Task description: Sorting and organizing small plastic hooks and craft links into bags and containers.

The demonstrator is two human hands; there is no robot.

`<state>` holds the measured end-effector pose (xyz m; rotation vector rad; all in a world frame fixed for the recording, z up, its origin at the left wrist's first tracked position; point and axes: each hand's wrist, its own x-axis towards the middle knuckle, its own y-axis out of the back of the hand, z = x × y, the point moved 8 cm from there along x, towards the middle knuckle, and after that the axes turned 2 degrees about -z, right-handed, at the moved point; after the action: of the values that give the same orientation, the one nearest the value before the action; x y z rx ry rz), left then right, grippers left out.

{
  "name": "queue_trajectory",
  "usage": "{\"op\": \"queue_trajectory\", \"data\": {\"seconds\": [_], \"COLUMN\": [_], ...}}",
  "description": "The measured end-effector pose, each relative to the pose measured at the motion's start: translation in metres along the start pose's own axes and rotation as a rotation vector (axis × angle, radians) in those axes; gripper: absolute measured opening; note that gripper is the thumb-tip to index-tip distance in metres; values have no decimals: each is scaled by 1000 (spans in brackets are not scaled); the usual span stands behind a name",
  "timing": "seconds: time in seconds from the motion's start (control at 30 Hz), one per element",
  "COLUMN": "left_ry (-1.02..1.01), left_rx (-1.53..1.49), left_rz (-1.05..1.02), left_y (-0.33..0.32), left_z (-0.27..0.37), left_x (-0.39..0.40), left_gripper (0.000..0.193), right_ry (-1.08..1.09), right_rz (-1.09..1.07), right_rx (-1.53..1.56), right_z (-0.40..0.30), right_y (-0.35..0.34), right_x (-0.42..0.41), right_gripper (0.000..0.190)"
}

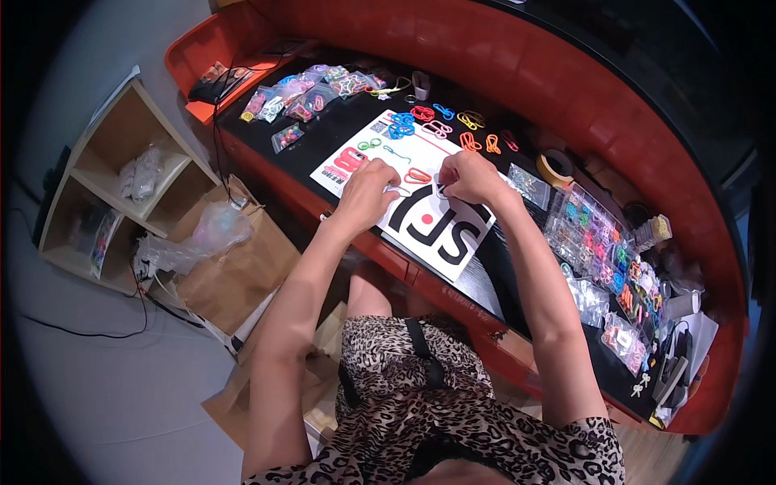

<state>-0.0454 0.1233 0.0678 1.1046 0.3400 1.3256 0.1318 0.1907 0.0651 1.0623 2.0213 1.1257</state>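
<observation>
My left hand (pixel 365 193) is over the middle of a printed white sheet (pixel 467 265), fingertips pinching a small pale clasp-like piece (pixel 398 190). To its right, my right hand (pixel 471 176) bends over the same sheet, thumb and fingers closed on a small whitish piece (pixel 441 191) that they partly hide. Between the hands lie orange carabiner-shaped clips (pixel 417 176). Farther up the sheet are a green clip with a ring (pixel 368 144), a short teal chain (pixel 397 154), blue clips (pixel 401 125) and pink clips (pixel 436 129).
Small bags of colourful charms (pixel 309 94) cover the desk's far left. Beyond the sheet lie yellow clips (pixel 470 119) and orange clips (pixel 470 142). Rightward are a tape roll (pixel 554 168), a clear compartment box (pixel 585 230) and bagged parts (pixel 624 342). A red raised rim (pixel 485 54) borders the desk.
</observation>
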Motion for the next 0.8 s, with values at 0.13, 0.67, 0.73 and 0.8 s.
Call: {"op": "queue_trajectory", "data": {"seconds": [0.13, 0.67, 0.73, 0.8], "left_ry": [32, 155, 195, 206], "left_rx": [59, -27, -90, -193], "left_rz": [-31, -131, -118, -47], "left_y": [-6, -12, -13, -11], "left_z": [6, -9, 1, 5], "left_x": [0, 8, 6, 5], "left_gripper": [20, 19, 17, 17], "right_ry": [-31, -61, -33, -19], "right_rz": [63, 86, 81, 99], "right_rx": [18, 1001, 976, 959], "right_z": [4, 7, 7, 6], "right_y": [-2, -42, -43, -43], "right_x": [-15, -27, -27, -27], "right_gripper": [19, 4, 5, 6]}}
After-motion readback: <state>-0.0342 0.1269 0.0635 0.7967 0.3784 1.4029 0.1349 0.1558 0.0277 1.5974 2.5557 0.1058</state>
